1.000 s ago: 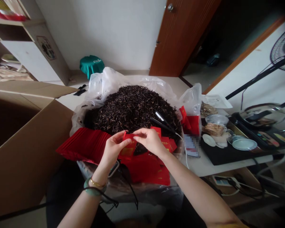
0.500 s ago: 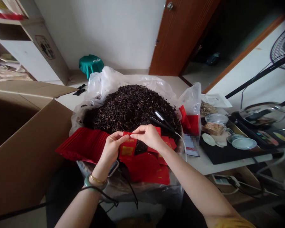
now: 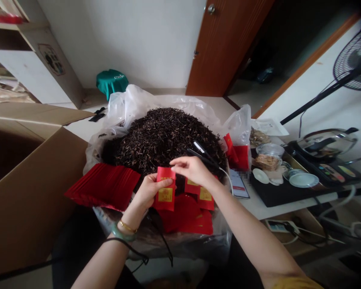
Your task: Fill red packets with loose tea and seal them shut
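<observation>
Head cam: I see L hand (image 3: 152, 190) pinching red packet (image 3: 166, 192), upright, near side of dark leaf heap (image 3: 168, 138); R hand (image 3: 194, 170) at packet's top R corner, fingers curled, can't tell if gripping.

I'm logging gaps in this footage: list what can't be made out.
Head view: inside of the flat, gold-printed red packet in the left hand, hidden by its front.
Head view: inside of the brown cardboard box, lost in shadow.
Head view: text on the flat, white-screened phone, too small.
Head view: right part of the black wire fan, cut off by the edge.
</observation>
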A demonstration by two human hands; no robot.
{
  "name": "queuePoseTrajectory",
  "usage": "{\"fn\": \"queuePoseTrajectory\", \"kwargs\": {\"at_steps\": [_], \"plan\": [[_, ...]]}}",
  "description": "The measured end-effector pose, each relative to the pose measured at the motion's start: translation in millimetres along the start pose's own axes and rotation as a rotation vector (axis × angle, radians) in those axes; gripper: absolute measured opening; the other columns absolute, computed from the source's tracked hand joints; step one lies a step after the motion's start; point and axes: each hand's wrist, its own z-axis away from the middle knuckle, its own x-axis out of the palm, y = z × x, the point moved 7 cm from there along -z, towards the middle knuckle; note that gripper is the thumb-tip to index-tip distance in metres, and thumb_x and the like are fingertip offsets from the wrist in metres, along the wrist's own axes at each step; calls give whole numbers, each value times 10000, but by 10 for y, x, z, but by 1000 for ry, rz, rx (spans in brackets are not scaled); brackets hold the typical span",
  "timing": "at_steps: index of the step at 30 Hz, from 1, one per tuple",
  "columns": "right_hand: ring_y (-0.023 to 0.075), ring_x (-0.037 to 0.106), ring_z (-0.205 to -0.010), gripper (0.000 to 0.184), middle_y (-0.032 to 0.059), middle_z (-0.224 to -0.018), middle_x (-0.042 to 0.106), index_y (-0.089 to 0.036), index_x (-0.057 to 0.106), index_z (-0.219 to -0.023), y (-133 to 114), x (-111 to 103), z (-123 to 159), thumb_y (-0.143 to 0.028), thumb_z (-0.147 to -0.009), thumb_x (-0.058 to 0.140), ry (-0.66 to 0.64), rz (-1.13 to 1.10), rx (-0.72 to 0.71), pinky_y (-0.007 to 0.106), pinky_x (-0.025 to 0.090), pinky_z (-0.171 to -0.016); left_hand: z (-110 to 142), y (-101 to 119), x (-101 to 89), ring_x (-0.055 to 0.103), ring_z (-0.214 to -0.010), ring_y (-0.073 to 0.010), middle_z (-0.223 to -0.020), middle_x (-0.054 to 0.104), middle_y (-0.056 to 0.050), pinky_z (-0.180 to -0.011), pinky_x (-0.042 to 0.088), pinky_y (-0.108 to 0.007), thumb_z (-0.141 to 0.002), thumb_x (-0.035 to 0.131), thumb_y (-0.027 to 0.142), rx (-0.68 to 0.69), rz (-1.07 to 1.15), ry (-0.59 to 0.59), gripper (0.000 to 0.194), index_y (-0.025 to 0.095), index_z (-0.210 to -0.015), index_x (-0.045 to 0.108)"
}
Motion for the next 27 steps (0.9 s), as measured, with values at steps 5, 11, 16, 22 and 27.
{"fn": "queuePoseTrajectory", "kwargs": {"at_steps": [5,11,16,22,27], "plan": [[346,553,-1116,546,193,-1196,621,-139,568,-1248,530,-667,-112,-337,-758,707,340,731,118,474,436,-922,6,44,-32,659,-538,-170,-643,727,-56,-564,521,-270,-399,909,333,22,-26,36,446,111,-734,717],[296,602,-1004,492,164,-1097,618,-138,547,-1236,915,-717,-192,-364,-807,635,228,882,170,376,475,-841,23,86,-41,648,-534,-159,-637,725,-52,-566,509,-260,-404,907,342,52,-43,25,423,115,-711,723],[307,609,-997,587,180,-1161,567,-116,426,-1363,661,-894,-184,-348,-840,560,353,824,37,384,491,-833,16,92,-65,652,-543,-160,-646,728,-56,-570,508,-256,-419,902,350,62,-57,33,427,112,-724,720],[285,630,-950,679,154,-1105,623,-136,455,-1346,630,-883,-298,-303,-735,699,195,771,80,368,497,-829,25,115,-50,665,-550,-178,-652,730,-63,-567,519,-268,-441,893,358,88,-38,32,433,109,-749,718],[213,660,-680,614,104,-946,694,-137,496,-1335,495,-969,-161,-310,-768,656,190,502,80,350,535,-678,36,133,-69,661,-549,-178,-655,729,-67,-571,520,-271,-434,893,361,84,-43,41,437,106,-746,722]]}}
